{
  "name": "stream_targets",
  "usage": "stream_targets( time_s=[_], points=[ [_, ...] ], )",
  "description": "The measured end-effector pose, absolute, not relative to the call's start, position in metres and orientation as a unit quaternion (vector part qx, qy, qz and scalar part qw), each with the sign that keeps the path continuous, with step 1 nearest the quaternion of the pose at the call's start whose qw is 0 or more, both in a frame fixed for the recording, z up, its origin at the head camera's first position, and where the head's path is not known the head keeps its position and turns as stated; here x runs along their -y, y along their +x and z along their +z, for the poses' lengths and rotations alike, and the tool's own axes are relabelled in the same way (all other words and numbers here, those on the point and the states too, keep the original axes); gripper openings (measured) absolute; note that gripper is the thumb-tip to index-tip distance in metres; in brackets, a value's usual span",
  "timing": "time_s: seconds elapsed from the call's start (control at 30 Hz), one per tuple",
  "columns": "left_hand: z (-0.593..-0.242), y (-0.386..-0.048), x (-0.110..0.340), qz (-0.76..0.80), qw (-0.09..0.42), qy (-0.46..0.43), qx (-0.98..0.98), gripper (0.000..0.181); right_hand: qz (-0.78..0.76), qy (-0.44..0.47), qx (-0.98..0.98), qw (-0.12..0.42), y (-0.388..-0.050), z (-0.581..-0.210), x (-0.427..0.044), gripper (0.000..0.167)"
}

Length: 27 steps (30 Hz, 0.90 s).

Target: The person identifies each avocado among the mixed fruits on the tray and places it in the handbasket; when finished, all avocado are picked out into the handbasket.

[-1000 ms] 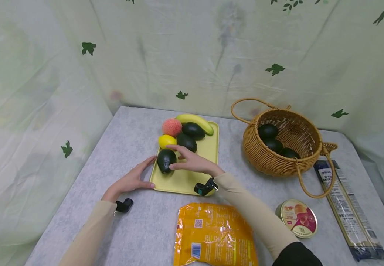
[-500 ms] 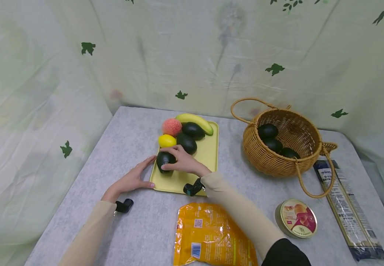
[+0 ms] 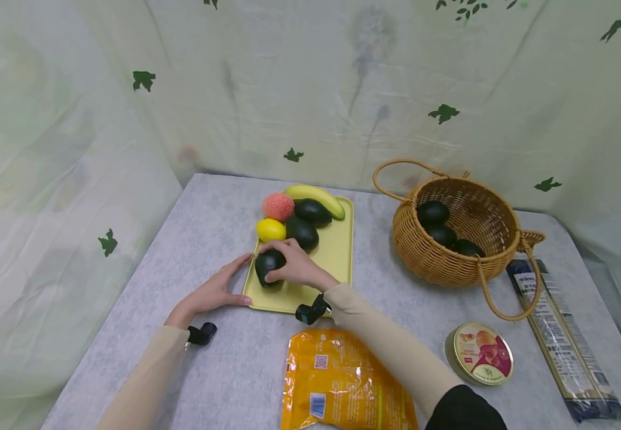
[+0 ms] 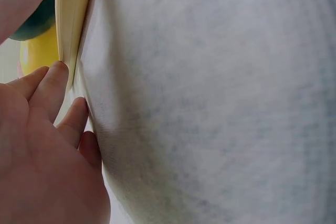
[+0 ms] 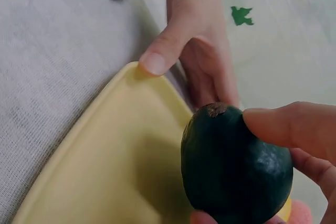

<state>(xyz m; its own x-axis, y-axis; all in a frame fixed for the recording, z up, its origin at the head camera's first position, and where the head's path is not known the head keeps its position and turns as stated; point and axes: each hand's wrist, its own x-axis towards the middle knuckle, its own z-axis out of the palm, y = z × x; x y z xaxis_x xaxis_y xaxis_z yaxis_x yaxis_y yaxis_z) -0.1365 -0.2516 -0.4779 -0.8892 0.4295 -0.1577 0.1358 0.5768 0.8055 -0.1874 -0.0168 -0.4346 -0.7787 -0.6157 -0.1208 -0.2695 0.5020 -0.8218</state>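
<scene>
My right hand [image 3: 300,266] grips a dark green avocado [image 3: 269,267] between thumb and fingers at the left side of the yellow tray [image 3: 283,300]. In the right wrist view, the avocado [image 5: 236,166] has a brown stem end and casts a shadow on the tray. Whether it still touches the tray is unclear. Against the tray's front left corner rests my left hand [image 3: 210,294], its thumb on the corner and its extended fingers along the left side. Behind the held avocado lie a yellow lemon [image 3: 271,230], two more avocados [image 3: 302,233], a pink round fruit [image 3: 278,206] and a banana [image 3: 315,197].
To the right stands a wicker basket [image 3: 439,266] with several avocados inside, its handles splayed outward. An orange packet [image 3: 350,382] lies in front of the tray, under the right forearm. A round tin [image 3: 480,353] and a long blue-ended package [image 3: 565,346] are at the right.
My right hand has come left and down onto the front avocado and now grips it. That avocado has shifted slightly. My left hand has stayed at the tray's corner.
</scene>
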Motion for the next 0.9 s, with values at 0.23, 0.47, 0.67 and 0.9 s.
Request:
stream_targets(
  time_s=[0.23,0.47,0.67,0.9],
  points=[
    [-0.479,-0.137,0.250,0.428,0.170,0.161,-0.873,0.102,-0.487,-0.269,-0.805,0.204,-0.188,-0.417,-0.005,0.047],
    [-0.478,-0.138,0.251,0.428,0.167,0.164,-0.873,0.102,-0.559,-0.273,-0.752,0.221,-0.195,-0.393,-0.039,0.051],
    [-0.480,-0.138,0.252,0.428,0.170,0.160,-0.873,0.102,-0.582,-0.237,-0.739,0.242,-0.200,-0.374,-0.081,0.054],
    [-0.482,-0.139,0.252,0.424,0.169,0.161,-0.875,0.101,-0.604,-0.183,-0.737,0.240,-0.204,-0.356,-0.134,0.058]
  ],
)
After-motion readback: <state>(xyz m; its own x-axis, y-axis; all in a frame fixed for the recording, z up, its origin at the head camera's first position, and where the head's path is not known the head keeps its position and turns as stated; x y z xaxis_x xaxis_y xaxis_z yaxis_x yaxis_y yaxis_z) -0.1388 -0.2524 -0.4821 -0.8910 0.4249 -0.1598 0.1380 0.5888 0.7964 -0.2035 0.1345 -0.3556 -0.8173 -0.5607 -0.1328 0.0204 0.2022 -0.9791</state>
